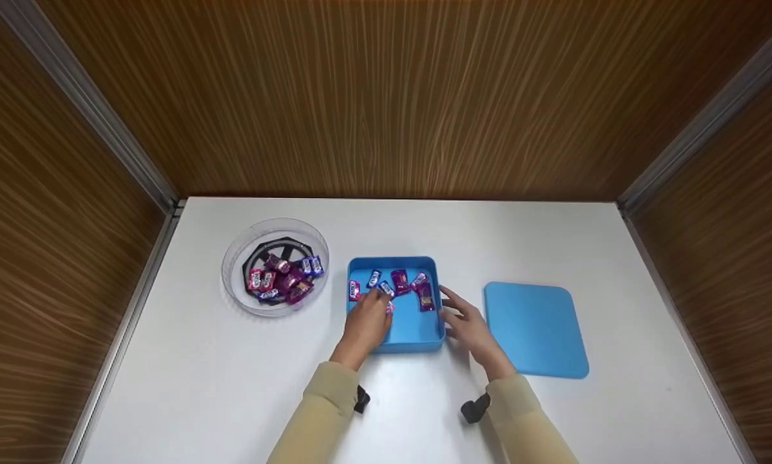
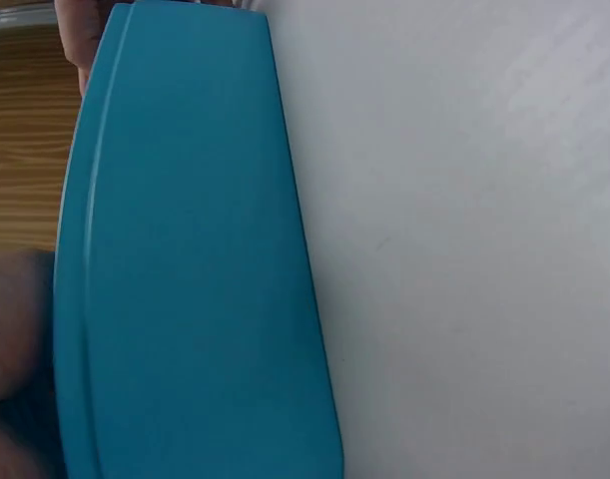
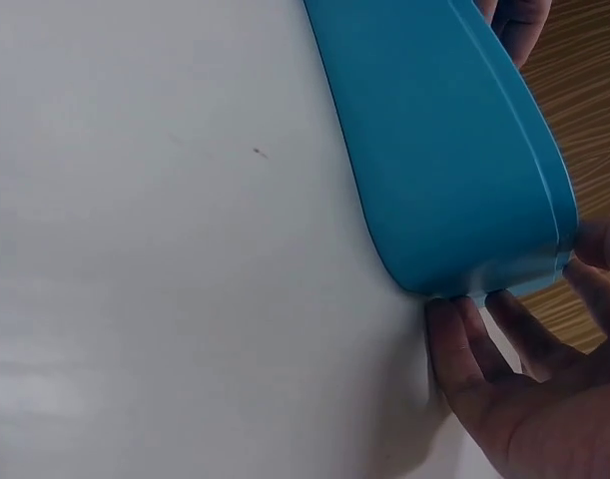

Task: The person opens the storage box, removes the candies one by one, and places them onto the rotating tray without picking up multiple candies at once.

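Note:
A blue open box point(image 1: 412, 343) sits mid-table with several pink and purple wrapped candies point(image 1: 400, 281) in it. My left hand point(image 1: 378, 303) reaches in from the front, fingers curled down, and appears to pinch a pink candy point(image 1: 389, 308) at its fingertips. My right hand point(image 1: 455, 308) lies flat-fingered against the box's right wall. In the right wrist view its fingers point(image 3: 474, 344) touch the corner of the box point(image 3: 444, 150). The left wrist view shows only the box's outer wall point(image 2: 195, 259) and a blur of my left hand point(image 2: 10, 339).
A clear round bowl point(image 1: 238, 258) holding several more candies point(image 1: 286, 280) stands left of the box. The flat blue lid point(image 1: 537, 328) lies right of my right hand. Wood-grain walls enclose the white table point(image 1: 553, 245) on three sides.

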Tool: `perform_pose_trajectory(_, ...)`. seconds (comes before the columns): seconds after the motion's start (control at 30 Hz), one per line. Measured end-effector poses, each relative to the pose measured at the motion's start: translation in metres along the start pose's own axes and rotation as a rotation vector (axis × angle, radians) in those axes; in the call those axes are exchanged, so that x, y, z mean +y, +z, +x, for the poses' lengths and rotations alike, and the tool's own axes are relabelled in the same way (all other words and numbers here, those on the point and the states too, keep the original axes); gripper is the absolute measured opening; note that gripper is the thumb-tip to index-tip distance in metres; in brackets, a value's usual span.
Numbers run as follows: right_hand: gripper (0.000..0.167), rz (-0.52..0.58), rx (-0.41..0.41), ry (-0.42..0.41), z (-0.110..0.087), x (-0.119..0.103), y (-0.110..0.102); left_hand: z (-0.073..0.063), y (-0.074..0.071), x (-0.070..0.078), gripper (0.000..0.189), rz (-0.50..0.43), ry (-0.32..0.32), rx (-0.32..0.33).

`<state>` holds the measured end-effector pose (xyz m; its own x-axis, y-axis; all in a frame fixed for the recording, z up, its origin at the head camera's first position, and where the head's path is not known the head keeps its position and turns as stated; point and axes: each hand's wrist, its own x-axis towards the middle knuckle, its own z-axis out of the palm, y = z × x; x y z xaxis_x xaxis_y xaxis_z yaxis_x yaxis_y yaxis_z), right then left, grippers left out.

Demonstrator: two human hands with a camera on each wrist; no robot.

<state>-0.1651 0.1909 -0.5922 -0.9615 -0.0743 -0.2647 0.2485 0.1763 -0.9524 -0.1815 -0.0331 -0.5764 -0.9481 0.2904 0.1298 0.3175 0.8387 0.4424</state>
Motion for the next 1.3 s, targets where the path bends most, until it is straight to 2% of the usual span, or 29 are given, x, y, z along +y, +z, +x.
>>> perform_pose_trajectory(0.13, 0.057, -0.008, -0.005, 0.002, 0.001, 0.000, -0.001, 0.001, 0.005, -0.004, 0.026, 0.115, 0.064, 0.011)
perform_pose_trajectory(0.3, 0.058, 0.025, -0.012, 0.007, 0.003, 0.001, -0.003, 0.001, 0.008, -0.006, 0.026, 0.183, 0.081, -0.007)
perform_pose_trajectory(0.5, 0.058, 0.029, -0.014, 0.013, 0.002, 0.001, -0.003, 0.000, 0.010, -0.005, 0.030, 0.205, 0.057, -0.084)
perform_pose_trajectory(0.6, 0.058, 0.031, -0.016, 0.005, 0.002, 0.000, -0.003, 0.000, 0.010, -0.005, 0.032, 0.223, 0.052, -0.102)
perform_pose_trajectory(0.8, 0.058, 0.028, -0.010, 0.002, 0.002, 0.000, -0.003, 0.000, 0.011, -0.005, 0.032, 0.237, 0.042, -0.097)
perform_pose_trajectory(1.1, 0.058, 0.027, -0.012, 0.007, 0.001, -0.001, -0.003, 0.000, 0.010, -0.003, 0.019, 0.234, 0.020, -0.087)
perform_pose_trajectory(1.3, 0.058, 0.041, -0.030, 0.012, -0.010, -0.023, 0.001, 0.000, 0.010, -0.001, 0.011, 0.253, 0.005, -0.056)
